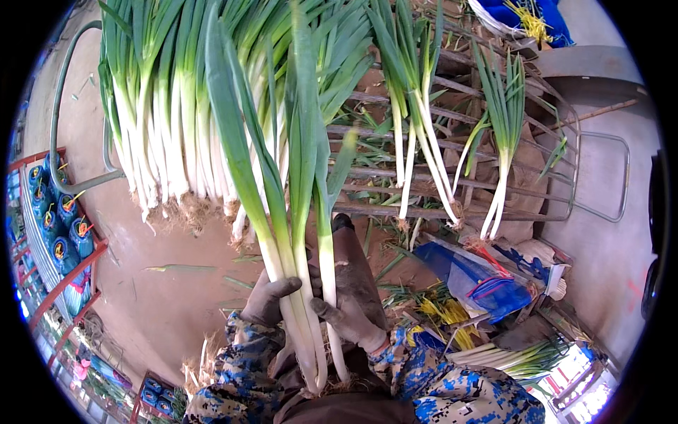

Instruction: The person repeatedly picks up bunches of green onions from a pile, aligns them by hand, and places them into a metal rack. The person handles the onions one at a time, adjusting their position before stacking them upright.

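Several long green onions point(307, 339) with white stems stand upright before my body, their roots close to my lap. My gloved left hand point(265, 299) is closed around the left stems, with the thumb across them. In my gloved right hand point(352, 318) is a single green onion stalk point(329, 281), set slightly apart from the others, with the thumb over its white stem. Beyond my hands, a large pile of green onions point(180, 122) lies with roots towards me and leaves pointing away. Small groups of loose green onions point(424, 127) rest to its right.
A metal rack with bars point(529, 214) carries the onions, and leaf scraps litter the floor. Blue mesh material point(471, 281) and yellow ties point(450, 318) lie at the right, near another onion bundle point(508, 358). Blue bundles point(63, 254) sit in a red-framed cart point(69, 283) at left.
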Action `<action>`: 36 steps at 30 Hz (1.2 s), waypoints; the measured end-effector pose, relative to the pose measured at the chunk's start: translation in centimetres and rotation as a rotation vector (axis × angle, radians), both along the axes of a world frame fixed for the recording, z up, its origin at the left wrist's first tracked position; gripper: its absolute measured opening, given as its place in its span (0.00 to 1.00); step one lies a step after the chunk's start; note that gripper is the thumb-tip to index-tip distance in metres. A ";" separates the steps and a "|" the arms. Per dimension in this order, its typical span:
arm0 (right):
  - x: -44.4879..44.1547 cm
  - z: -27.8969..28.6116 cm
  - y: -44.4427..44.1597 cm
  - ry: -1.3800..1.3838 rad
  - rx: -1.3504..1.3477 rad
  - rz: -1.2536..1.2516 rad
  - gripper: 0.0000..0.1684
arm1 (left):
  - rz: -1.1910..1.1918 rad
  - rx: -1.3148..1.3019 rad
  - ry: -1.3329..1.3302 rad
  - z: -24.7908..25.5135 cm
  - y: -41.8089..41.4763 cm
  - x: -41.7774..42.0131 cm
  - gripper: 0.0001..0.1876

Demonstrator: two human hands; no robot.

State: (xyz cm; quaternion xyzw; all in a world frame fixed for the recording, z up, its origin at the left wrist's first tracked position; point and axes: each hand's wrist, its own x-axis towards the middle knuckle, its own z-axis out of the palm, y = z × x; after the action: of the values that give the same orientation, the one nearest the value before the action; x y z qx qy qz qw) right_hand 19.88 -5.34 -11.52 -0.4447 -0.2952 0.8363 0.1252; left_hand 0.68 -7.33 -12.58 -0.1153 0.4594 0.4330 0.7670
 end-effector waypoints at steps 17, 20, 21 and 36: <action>-0.6 -0.5 -3.9 0.195 -0.485 0.030 0.30 | 0.307 0.092 -0.373 2.2 -0.4 1.2 0.51; 0.8 -2.9 -3.3 0.233 -0.293 0.226 0.30 | 0.266 0.136 -0.388 -0.5 -2.5 0.8 0.54; 2.6 -3.8 -1.1 0.316 -0.273 0.315 0.28 | 0.253 0.157 -0.401 -0.7 -2.3 0.9 0.54; 1.5 -16.9 11.8 0.354 -0.529 -1.018 0.17 | 0.429 0.368 -0.466 -1.4 -4.0 0.2 0.46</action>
State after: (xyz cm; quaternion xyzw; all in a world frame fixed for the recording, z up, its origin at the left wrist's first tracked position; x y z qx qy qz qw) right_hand 21.35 6.50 -28.37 -0.4001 0.1983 0.7777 0.4424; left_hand 0.89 -11.33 -13.99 -0.1646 0.1520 0.6217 0.7506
